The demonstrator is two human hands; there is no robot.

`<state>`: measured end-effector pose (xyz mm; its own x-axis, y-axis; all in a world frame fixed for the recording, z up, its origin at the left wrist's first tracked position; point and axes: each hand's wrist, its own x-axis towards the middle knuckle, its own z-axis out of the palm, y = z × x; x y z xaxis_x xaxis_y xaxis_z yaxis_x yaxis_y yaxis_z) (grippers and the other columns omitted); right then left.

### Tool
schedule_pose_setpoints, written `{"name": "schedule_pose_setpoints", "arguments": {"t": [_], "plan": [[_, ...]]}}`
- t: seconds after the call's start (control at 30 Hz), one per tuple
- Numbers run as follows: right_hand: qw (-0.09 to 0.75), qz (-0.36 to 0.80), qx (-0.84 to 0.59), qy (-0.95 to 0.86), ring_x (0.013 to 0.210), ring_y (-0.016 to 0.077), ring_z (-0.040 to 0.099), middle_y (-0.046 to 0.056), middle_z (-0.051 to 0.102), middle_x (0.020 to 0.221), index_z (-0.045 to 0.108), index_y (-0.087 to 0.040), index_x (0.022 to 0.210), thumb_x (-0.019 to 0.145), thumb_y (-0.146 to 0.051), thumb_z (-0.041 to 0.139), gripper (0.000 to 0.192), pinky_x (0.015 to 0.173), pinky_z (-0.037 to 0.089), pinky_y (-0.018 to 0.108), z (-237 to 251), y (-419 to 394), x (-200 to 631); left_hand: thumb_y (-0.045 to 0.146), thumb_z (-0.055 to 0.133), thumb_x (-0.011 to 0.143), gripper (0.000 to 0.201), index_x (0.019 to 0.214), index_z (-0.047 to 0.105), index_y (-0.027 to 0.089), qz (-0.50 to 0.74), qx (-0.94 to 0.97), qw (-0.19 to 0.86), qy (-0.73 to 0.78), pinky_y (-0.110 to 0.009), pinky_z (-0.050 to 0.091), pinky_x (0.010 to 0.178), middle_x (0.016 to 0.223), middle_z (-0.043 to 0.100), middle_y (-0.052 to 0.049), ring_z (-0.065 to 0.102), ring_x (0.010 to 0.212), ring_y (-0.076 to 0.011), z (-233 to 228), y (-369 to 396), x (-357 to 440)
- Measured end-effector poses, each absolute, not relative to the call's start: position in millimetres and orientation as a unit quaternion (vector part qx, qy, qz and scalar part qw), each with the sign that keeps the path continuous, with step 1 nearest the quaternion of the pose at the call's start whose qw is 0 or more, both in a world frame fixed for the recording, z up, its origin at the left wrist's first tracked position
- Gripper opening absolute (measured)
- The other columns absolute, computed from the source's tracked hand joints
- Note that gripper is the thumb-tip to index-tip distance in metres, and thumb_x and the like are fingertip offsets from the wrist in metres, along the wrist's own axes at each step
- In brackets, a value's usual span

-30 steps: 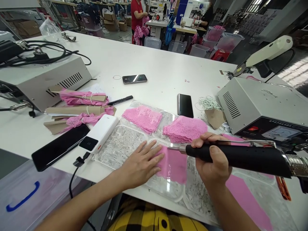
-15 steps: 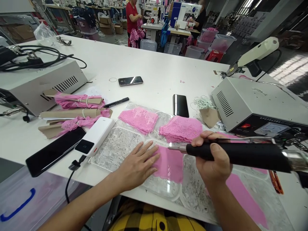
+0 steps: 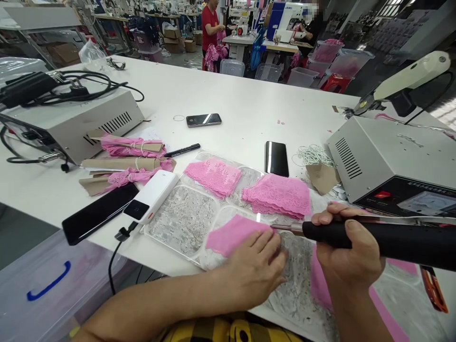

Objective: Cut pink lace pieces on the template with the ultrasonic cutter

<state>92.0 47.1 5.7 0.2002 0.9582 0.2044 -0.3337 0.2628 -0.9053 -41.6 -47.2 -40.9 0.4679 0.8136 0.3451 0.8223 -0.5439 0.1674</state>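
My left hand (image 3: 254, 266) lies palm down on the right part of a pink fabric piece (image 3: 231, 235), its fingers stretched forward and covering that side. Beneath the cloth is a clear plastic template (image 3: 171, 251) with rounded cutouts. A black-handled handheld ultrasonic welder (image 3: 338, 233) is gripped in my right hand (image 3: 351, 251). Its slim metal tip points left and meets the fabric's far edge, just beyond my left fingertips. Whether the tip presses down I cannot tell. Two stacks of pink lace pieces, a left stack (image 3: 214, 175) and a right stack (image 3: 280, 194), lie behind the cloth.
A metered control box (image 3: 395, 152) stands right, another metal box (image 3: 85, 123) left. A white power bank (image 3: 153, 197) and a black phone (image 3: 98, 213) lie near tied pink bundles (image 3: 131, 147). An orange cutter (image 3: 432, 287) is far right. Co-workers and sewing machines are beyond.
My left hand has moved right, from the fabric's left side onto its right part. The cloth now sits turned. The welder's tip has shifted right to its far edge, and the view has swung left.
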Motion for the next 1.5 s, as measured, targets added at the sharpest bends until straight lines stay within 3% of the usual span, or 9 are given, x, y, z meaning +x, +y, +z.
{"name": "schedule_pose_setpoints", "arguments": {"t": [0.27, 1.5], "plan": [[0.682, 0.481, -0.374, -0.405, 0.056, 0.0102, 0.051, -0.001, 0.055, 0.075, 0.057, -0.019, 0.071, 0.061, -0.028, 0.061, 0.014, 0.055, 0.047, 0.028, 7.6, 48.2, 92.5, 0.048, 0.051, 0.094, 0.049, 0.126, 0.051, 0.011, -0.193, -0.856, 0.011, -0.479, -0.042, 0.035, 0.111, 0.137, 0.051, -0.018, 0.046, 0.132, -0.0317, -55.0, -44.8, -37.4], [0.663, 0.492, -0.315, -0.468, 0.063, 0.0106, 0.055, -0.001, 0.056, 0.083, 0.058, -0.020, 0.078, 0.074, -0.027, 0.064, 0.010, 0.062, 0.051, 0.031, -4.0, 42.4, 80.4, 0.053, 0.056, 0.090, 0.055, 0.125, 0.053, 0.012, -0.220, -0.851, -0.008, -0.477, -0.044, 0.038, 0.110, 0.136, 0.053, -0.020, 0.050, 0.129, -0.0311, -59.3, -39.9, -37.3]]}}
